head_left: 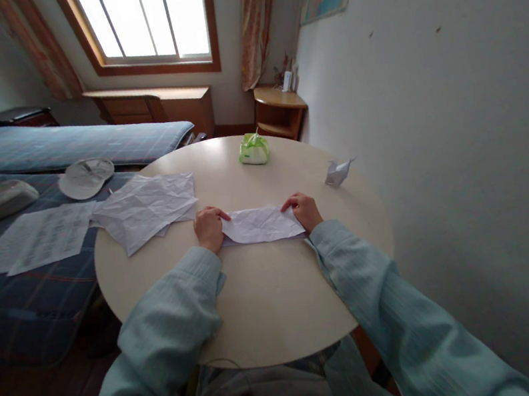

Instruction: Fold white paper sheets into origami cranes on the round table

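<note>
A crumpled white sheet of paper (261, 225), folded into a long strip, lies on the round beige table (270, 291) in front of me. My left hand (209, 227) is curled at the strip's left end, fingers pinched on the paper's edge. My right hand (303, 210) presses and pinches the right end. Both sleeves are light blue.
A stack of crumpled white sheets (147, 207) lies at the table's left. A green tissue pack (253, 149) sits at the far side, a small folded paper figure (337, 172) at the right. A bed (19, 219) with papers and a cap stands left; a wall is close on the right.
</note>
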`<state>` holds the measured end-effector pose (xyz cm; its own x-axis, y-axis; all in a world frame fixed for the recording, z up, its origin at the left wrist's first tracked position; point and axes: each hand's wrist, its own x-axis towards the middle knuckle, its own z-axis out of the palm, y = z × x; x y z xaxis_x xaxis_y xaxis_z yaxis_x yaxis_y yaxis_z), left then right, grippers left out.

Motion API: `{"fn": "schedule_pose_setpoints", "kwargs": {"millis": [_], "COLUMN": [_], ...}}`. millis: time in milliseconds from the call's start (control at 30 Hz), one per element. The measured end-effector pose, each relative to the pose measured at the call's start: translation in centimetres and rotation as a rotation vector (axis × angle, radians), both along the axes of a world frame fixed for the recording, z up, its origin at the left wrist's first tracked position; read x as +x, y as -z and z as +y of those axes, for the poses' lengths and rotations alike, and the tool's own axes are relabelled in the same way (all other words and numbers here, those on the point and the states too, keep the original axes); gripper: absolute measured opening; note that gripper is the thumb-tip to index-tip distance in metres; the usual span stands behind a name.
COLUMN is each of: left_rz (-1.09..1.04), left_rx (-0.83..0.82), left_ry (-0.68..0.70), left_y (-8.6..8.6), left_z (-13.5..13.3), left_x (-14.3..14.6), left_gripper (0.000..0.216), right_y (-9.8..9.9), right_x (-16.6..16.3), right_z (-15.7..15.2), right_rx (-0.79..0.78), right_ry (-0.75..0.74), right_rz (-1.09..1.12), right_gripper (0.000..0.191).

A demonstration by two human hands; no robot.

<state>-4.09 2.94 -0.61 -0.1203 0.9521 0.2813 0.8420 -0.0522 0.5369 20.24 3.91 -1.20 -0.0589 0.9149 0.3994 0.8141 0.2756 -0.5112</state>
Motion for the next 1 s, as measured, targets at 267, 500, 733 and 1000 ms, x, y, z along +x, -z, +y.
{"fn": "schedule_pose_setpoints", "kwargs": {"millis": [267, 500, 733, 1000], "left_rz": [-0.011, 0.028, 0.04, 0.104], "left_rx": [-0.005, -0.023, -0.063, -0.042], "left_ry": [0.004, 0.02, -0.031, 0.002], "left_y": [-0.3, -0.7, -1.7, -2.3], "left_z": [-0.2, -0.4, -1.0, -1.5], "left_x": [0.1, 0.2, 0.9, 1.1], "left_gripper": [0.036, 0.033, 0.035, 0.045], "right_y": [-0.1, -0.3, -1.2, -0.7], "right_x": [0.0, -0.2, -0.7, -0.5], "right_z": [-0.1, -0.2, -0.8, -0.5], "right_rx": [-0.035, -0.072, -0.14, -0.106], "right_ry": [0.02, 0.03, 0.049, 0.054], "right_rz": [-0.029, -0.038, 0.002, -0.032], "right_gripper": [0.036, 0.035, 0.031, 0.017]}}
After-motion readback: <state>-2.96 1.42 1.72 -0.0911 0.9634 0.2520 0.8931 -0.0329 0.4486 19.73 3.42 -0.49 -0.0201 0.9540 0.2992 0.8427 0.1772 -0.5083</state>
